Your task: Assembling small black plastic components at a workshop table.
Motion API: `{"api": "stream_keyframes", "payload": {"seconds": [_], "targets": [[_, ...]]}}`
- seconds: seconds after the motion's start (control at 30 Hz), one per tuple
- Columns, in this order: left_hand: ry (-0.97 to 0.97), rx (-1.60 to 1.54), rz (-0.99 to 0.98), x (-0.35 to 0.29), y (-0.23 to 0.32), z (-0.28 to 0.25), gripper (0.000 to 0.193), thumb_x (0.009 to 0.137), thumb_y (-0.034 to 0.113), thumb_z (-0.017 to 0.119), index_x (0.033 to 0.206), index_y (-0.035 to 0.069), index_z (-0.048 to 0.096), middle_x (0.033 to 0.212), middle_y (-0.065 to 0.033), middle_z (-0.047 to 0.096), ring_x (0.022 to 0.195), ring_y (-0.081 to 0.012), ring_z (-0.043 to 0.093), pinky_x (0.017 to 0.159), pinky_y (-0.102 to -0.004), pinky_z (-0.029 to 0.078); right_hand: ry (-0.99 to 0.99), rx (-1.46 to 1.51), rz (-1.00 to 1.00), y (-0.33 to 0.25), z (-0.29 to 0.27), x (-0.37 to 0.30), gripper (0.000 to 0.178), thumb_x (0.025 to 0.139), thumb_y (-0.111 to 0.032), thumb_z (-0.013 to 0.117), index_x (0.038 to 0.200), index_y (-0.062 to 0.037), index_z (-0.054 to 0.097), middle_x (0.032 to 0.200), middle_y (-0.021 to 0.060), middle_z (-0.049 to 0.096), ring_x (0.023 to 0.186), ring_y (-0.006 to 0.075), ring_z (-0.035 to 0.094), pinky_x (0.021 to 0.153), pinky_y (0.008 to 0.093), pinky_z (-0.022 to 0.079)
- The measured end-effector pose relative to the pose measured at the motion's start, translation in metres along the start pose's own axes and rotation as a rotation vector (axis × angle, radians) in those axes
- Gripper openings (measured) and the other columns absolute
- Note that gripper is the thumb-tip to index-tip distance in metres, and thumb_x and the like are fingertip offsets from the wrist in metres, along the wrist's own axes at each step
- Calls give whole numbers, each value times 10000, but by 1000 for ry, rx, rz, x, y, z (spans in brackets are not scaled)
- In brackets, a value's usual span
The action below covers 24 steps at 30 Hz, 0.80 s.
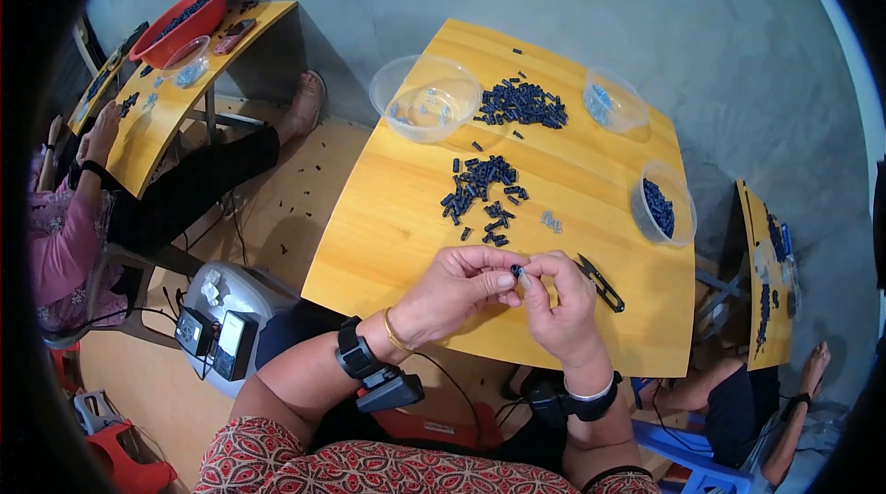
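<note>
Above the near edge of the wooden table (pixel 369 254), both my hands meet fingertip to fingertip. A small dark cylindrical plastic part (pixel 517 270) is pinched between the thumb and forefinger of my left hand (pixel 457 296). Against it presses my right hand (pixel 559 309), its thumb and forefinger closed on a tiny pale piece that is mostly hidden. Just beyond my hands lies a loose pile of the same dark parts (pixel 480 182), with a few clear small pieces (pixel 551 221) to its right. Black thread snips (pixel 602 283) rest beside my right hand.
A second dark pile (pixel 524 105) lies farther back. Clear plastic bowls stand at the far left (pixel 380 93), the far right (pixel 637 118) and the right edge (pixel 685 226). To the left, another person works at a table with a red basin (pixel 208 22); someone else sits at the right.
</note>
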State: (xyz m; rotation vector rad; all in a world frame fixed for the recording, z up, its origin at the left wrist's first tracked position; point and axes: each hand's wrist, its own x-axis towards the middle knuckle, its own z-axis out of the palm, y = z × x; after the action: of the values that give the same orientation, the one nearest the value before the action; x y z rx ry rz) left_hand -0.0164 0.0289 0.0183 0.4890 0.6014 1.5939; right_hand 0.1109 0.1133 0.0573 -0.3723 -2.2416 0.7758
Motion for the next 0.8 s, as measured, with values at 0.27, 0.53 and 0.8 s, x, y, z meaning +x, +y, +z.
{"api": "stream_keyframes", "payload": {"seconds": [0.27, 0.53, 0.8], "targets": [[1, 306, 202, 2, -7, 1, 146, 851, 23, 520, 977, -25, 575, 893, -65, 596, 743, -113, 587, 685, -223, 495, -103, 40, 11, -2, -13, 0, 92, 768, 16, 556, 816, -22, 487, 722, 110, 526, 602, 236, 566, 535, 316, 449], [-10, 458, 192, 3, -6, 3, 166, 862, 43, 512, 1004, -28, 562, 850, -60, 603, 741, -126, 593, 707, -236, 482, -125, -69, -47, 3, -22, 0, 125, 738, 24, 558, 824, -15, 475, 745, 133, 514, 679, 304, 527, 591, 361, 435], [36, 337, 48, 1, -3, 2, 161, 861, 61, 521, 986, -27, 571, 815, -79, 609, 695, -137, 598, 662, -258, 505, -157, -123, -87, 7, -22, -1, 167, 710, 63, 563, 828, -12, 471, 752, 131, 516, 660, 290, 529, 581, 333, 435]]}}
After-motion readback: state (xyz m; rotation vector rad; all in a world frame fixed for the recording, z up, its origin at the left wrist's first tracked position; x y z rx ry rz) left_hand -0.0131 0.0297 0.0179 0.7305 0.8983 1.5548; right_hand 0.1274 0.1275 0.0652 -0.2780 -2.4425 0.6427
